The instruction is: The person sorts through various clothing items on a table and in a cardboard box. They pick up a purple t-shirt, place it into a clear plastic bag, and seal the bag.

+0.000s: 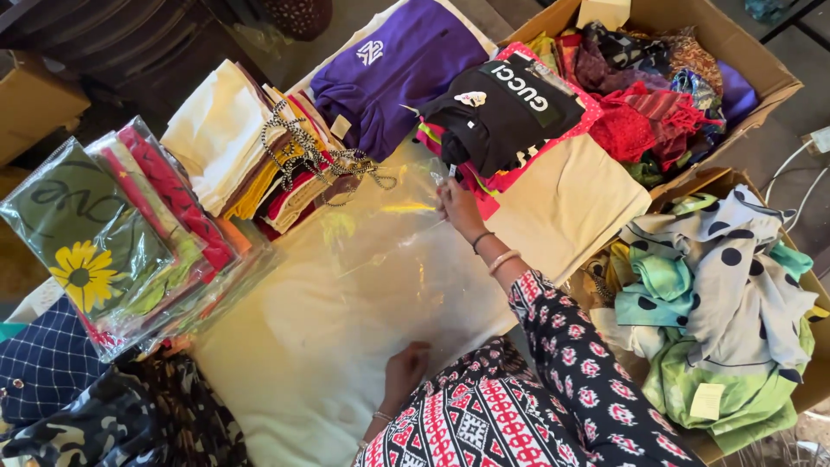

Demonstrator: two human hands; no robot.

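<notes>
The right hand (458,207) reaches to the upper middle of the frame, its fingers pinching the far edge of a clear plastic bag (380,259). The left hand (405,367) rests near the bottom centre, fingers curled loosely and pressing the near end of the same bag down. The bag lies flat between the two hands, stretched over a cream cloth (294,363) that fills the middle of the frame.

Just beyond the right hand sits a black folded shirt (501,117) on pink fabric, with a purple garment (398,69) to its left. A stack of folded clothes (259,147) in cream, yellow and maroon lies at upper left of the bag. Bagged garments (104,233), one with a yellow flower print, lean at the left edge. A cardboard box (743,60) of mixed fabrics stands at upper right, and a polka-dot cloth (735,277) lies heaped at right.
</notes>
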